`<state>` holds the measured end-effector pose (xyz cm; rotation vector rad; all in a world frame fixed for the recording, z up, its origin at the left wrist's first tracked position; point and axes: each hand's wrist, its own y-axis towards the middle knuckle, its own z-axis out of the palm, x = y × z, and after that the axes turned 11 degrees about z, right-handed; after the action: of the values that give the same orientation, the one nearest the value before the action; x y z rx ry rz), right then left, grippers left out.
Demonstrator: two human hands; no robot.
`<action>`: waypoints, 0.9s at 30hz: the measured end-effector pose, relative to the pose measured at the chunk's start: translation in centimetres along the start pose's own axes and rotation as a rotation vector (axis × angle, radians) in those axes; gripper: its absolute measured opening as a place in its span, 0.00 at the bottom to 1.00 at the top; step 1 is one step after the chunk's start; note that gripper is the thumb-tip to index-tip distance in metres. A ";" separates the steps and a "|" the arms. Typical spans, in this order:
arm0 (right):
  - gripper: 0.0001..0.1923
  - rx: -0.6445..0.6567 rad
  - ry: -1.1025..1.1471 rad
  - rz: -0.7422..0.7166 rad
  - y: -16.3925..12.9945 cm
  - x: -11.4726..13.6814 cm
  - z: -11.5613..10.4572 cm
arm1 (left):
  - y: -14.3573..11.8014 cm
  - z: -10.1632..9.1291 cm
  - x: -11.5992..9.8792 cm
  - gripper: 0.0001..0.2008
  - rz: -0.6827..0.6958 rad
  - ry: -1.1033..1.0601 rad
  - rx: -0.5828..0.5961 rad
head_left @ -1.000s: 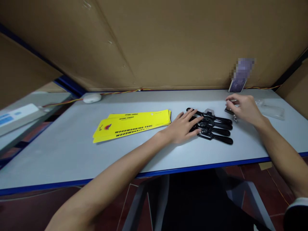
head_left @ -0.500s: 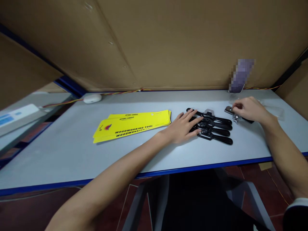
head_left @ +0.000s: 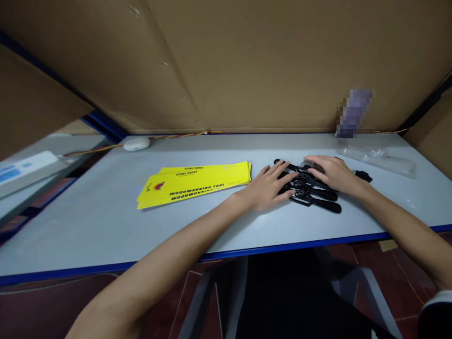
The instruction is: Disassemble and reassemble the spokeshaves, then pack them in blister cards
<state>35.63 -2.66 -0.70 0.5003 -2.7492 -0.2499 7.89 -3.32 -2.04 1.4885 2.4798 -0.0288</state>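
Observation:
Several black spokeshaves (head_left: pixel 326 205) lie stacked in a row on the table, their handles pointing left and right. My left hand (head_left: pixel 270 188) rests flat over their left handles with its fingers spread. Over the right part of the upper ones is my right hand (head_left: pixel 330 173), its thumb apart from the slightly bent fingers, which touch the tools. A clear plastic piece (head_left: pixel 306 165) shows by its fingertips. Just beyond that hand lies a small black item (head_left: pixel 363 175) with metal bits next to it, partly hidden by the hand.
Yellow printed cards (head_left: pixel 197 181) lie fanned to the left. A clear plastic bag (head_left: pixel 395 165) is at the right, below a blurred purple object (head_left: pixel 355 110) against the back panel. A white oval device (head_left: pixel 136 144) sits back left, a power strip (head_left: pixel 28 167) farther left.
My right hand has moved left from the small metal parts onto the spokeshaves, and its pinch has loosened. The plastic bag is now uncovered. My left hand has stayed in place.

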 end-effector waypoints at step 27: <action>0.18 -0.082 0.099 0.406 0.5 -5.0 -4.3 | -0.1 0.2 0.2 0.33 0.013 -0.020 -0.020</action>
<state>41.45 -0.78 1.97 -0.0694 -2.6545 -0.2269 7.79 -3.24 -2.24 1.4886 2.4482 -0.0168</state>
